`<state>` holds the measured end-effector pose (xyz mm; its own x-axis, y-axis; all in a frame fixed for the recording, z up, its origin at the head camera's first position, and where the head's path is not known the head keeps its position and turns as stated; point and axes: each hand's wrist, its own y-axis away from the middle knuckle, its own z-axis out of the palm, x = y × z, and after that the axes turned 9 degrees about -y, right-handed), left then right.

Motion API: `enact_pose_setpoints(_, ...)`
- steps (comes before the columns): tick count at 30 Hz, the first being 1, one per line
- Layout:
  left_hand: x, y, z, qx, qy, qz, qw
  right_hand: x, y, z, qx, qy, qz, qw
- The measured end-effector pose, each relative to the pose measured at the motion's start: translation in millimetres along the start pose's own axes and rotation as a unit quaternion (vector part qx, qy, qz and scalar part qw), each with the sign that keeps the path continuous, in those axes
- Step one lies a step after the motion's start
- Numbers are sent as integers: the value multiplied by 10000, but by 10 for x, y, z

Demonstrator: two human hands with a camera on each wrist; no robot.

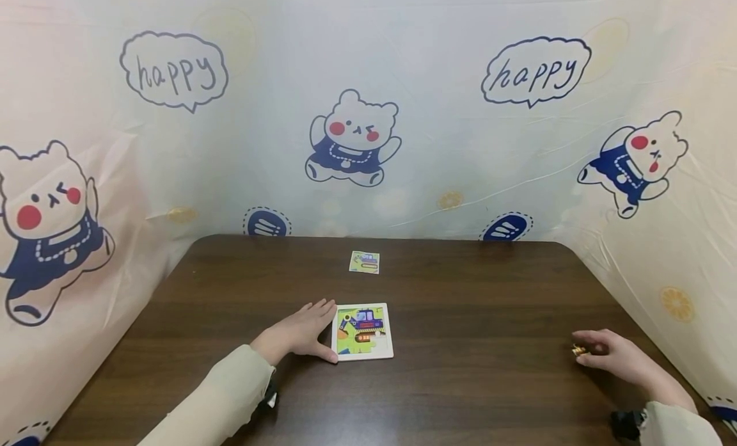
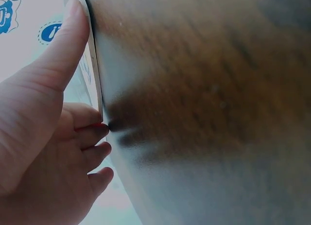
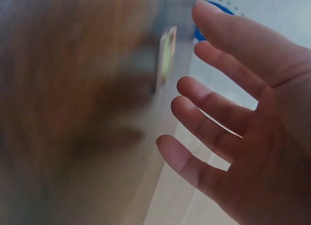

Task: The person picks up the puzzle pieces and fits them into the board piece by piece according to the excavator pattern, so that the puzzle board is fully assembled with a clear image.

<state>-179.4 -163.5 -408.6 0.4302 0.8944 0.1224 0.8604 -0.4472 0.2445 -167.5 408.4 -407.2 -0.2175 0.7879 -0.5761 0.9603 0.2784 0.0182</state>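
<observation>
A square white-framed jigsaw puzzle (image 1: 361, 324) lies near the middle of the table; it pictures a blue excavator on green, and its tray shows white at the lower right. My left hand (image 1: 302, 331) rests along the puzzle's left edge, thumb at the near corner and extended fingers at the far one. In the left wrist view the thumb lies along the frame (image 2: 92, 64). Far to the right, my right hand (image 1: 613, 356) hovers low around a small colourful puzzle piece (image 1: 579, 350). The right wrist view shows this piece (image 3: 166, 60) on the table, apart from the spread fingers.
A small picture card (image 1: 364, 262) with an excavator lies beyond the puzzle, near the far edge of the brown wooden table (image 1: 472, 292). Hanging cloth (image 1: 437, 145) printed with bears surrounds the table at the back and sides.
</observation>
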Motion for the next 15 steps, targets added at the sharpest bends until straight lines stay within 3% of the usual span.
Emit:
enact_pose_setpoints(7, -5, -9, 3, -23, -4, -18, 10000, 150, 61, -27, -211, 62, 84, 9997)
enact_pose_setpoints(15, 13, 5, -4, -29, -16, -22, 10000, 168, 63, -10, 134, 418, -120, 9990)
